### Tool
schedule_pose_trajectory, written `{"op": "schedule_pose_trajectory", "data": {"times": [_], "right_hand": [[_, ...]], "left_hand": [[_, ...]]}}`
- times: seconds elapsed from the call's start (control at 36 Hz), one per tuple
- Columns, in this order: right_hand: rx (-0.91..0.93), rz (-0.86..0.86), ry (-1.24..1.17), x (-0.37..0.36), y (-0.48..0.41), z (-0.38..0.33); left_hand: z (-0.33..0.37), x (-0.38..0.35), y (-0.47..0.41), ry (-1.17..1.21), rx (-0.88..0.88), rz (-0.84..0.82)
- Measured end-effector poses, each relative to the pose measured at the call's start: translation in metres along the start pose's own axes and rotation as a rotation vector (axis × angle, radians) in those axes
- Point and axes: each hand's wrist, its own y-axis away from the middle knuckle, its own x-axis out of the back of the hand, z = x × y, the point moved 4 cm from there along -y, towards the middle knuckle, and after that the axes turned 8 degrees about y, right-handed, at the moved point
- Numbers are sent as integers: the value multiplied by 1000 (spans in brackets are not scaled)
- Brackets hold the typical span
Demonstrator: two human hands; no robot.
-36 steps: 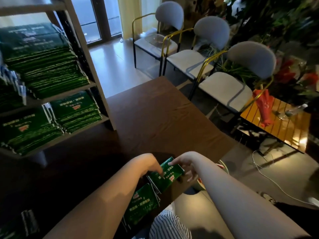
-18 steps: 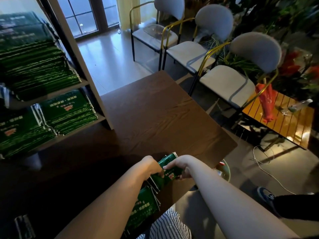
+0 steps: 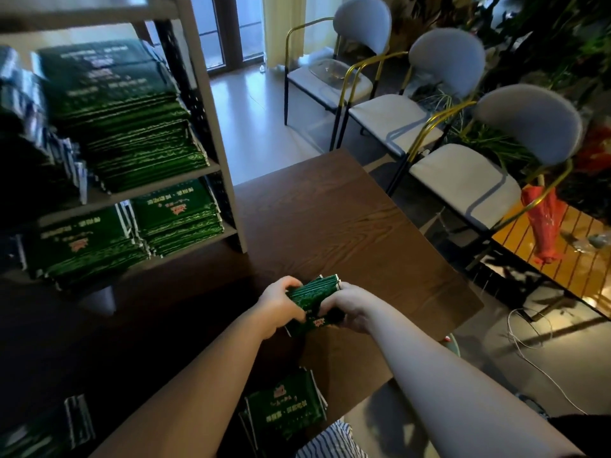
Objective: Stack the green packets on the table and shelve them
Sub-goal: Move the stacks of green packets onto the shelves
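A bundle of flat green packets [image 3: 310,292] is clamped by curled fingers of the left hand [image 3: 281,305] and right hand [image 3: 352,307] over the dark wooden counter [image 3: 330,226], probably for squaring.

I hold a small stack of green packets [image 3: 312,297], edges toward me and tilted, just above the bench [image 3: 330,226], gripped between my left hand [image 3: 281,305] and right hand [image 3: 352,309]. Another green pile [image 3: 284,408] lies flat at the bench's near edge. A tall stack [image 3: 132,127] sits on the shelf [image 3: 205,110], with 2 shorter piles [image 3: 175,216] on the level below.

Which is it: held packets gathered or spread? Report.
Gathered: left hand and right hand grip the packets as one tight bundle, edges showing.
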Motion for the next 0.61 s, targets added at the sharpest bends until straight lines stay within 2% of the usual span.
{"op": "schedule_pose_trajectory", "data": {"times": [0.14, 0.25, 0.39, 0.61], "right_hand": [[146, -45, -159, -23, 0, -22], [188, -98, -193, -45, 6, -36], [184, -56, -7, -75, -10, -47], [247, -117, 251, -94, 24, -89]], "left_hand": [[-9, 35, 7, 224, -77, 126], [-26, 52, 19, 445, -70, 187], [-39, 65, 28, 475, -58, 216], [-26, 113, 69, 678, -90, 106]]}}
